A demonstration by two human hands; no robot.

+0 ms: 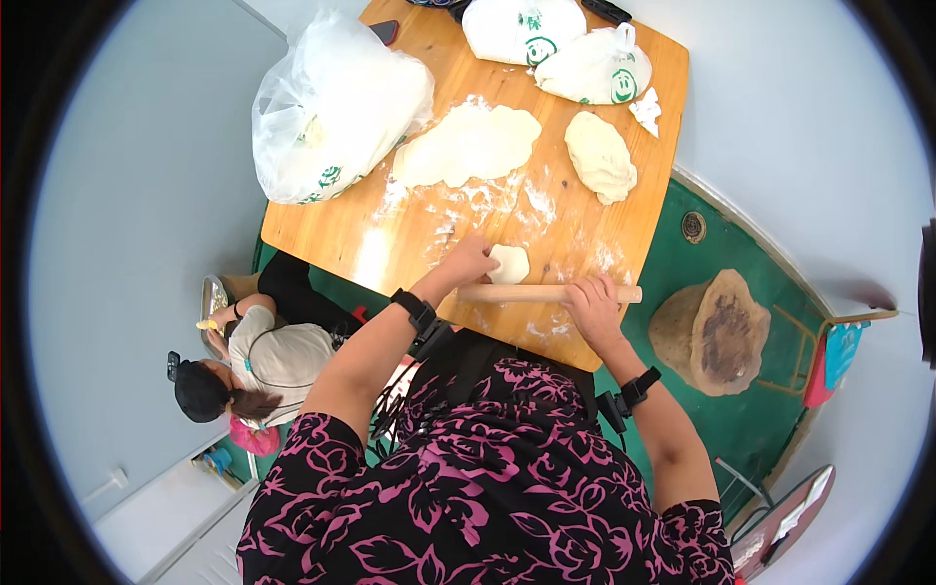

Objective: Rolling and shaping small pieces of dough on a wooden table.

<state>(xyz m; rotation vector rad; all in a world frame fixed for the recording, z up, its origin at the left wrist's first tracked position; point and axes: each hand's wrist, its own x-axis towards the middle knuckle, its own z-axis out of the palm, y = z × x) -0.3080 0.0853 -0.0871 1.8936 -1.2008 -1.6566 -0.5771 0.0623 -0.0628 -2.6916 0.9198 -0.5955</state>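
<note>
Near the table's front edge lies a small, flat round of pale dough [510,264]. The fingers of my left hand [468,261] are closed on its left edge. A wooden rolling pin [522,292] lies crosswise just on the near side of the round. My right hand [593,309] grips the pin close to its right end, which sticks out past the fingers. Farther back on the table is a large flattened sheet of dough [470,144], and to its right sits a thicker oval lump of dough [600,157].
Flour is scattered over the wooden table [331,232]. A large white plastic bag [336,107] stands at the back left, and two more bags [595,66] at the back right. A wood stump [726,331] stands right of the table. Another person [288,356] is at the left.
</note>
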